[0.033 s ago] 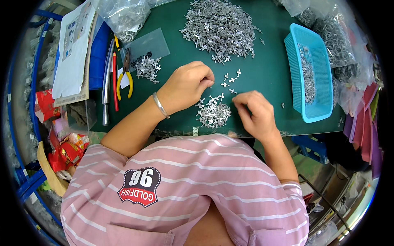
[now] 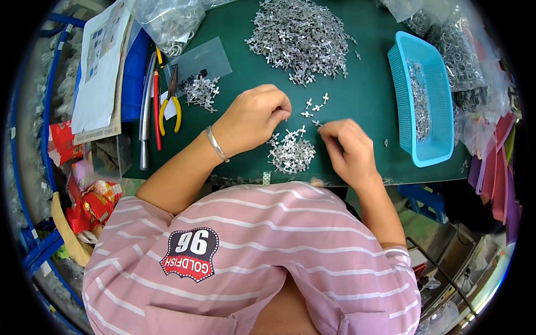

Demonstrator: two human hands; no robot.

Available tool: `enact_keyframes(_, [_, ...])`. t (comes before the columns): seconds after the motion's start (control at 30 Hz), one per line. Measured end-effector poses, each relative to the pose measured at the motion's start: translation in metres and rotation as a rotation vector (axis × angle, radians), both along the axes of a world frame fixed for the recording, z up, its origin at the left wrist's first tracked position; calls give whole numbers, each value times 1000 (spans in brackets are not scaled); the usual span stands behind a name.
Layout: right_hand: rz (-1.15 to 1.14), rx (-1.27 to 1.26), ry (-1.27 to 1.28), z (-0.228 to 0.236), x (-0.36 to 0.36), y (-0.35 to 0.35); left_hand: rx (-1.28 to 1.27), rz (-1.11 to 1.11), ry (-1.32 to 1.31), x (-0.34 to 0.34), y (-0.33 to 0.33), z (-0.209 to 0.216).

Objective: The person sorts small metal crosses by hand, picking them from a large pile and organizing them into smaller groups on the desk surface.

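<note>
My left hand (image 2: 258,116), with a silver bangle (image 2: 217,144) at the wrist, is closed in a pinch above the table. A tiny grey bit shows at its fingertips, too small to name. Below it lies a pile of shiny, cross-shaped metal pieces (image 2: 292,152). To the right of that pile, my right hand (image 2: 352,149) has its fingers curled and thumb and forefinger drawn together. Its fingertips are right beside a single metal piece (image 2: 316,123); whether they grip anything is hidden. Several more loose pieces (image 2: 309,104) lie just beyond, between the hands.
A large heap of grey metal pieces (image 2: 298,39) lies at the far side of the green table (image 2: 368,89). A turquoise basket (image 2: 420,155) stands right, near bagged rings (image 2: 458,58). Left are a smaller pile (image 2: 202,92), yellow-handled pliers (image 2: 177,114), a red pen-like stick (image 2: 156,111) and papers (image 2: 100,72).
My right hand has shifted slightly away from me, bringing its fingertips nearer to the single piece. The left hand has barely moved.
</note>
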State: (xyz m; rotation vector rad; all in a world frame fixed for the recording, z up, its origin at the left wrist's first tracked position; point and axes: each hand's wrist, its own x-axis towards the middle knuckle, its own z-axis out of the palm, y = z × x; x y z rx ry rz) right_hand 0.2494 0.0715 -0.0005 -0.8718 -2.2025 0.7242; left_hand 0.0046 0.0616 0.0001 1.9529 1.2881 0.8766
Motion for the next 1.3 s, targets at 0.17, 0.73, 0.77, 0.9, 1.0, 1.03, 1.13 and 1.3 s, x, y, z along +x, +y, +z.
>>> enact_keyframes(0.17, [44,76,3,-17,-8,17,-108,-207,70,-5,-13,6])
enact_keyframes(0.73, [69,74,-55,-14,-23,17,143,39,138,3,-1,-17])
enact_keyframes(0.77, [113,21,-12,-12,-22,13,107,26,140,1,-3,-16])
enact_keyframes(0.9, [187,-129,74,-2,-13,5,-7,-79,94,-3,-12,-4])
enact_keyframes(1.0, [-4,26,15,-6,-7,16,-60,-252,22,-4,-10,0])
enact_keyframes(1.03, [-74,23,-18,-8,-8,20,-74,-319,1,-4,-8,1])
enact_keyframes(1.13, [-84,96,18,-16,-14,29,139,-168,42,14,12,-7])
enact_keyframes(1.3, [-105,31,-71,-16,-8,25,269,37,150,33,30,-29])
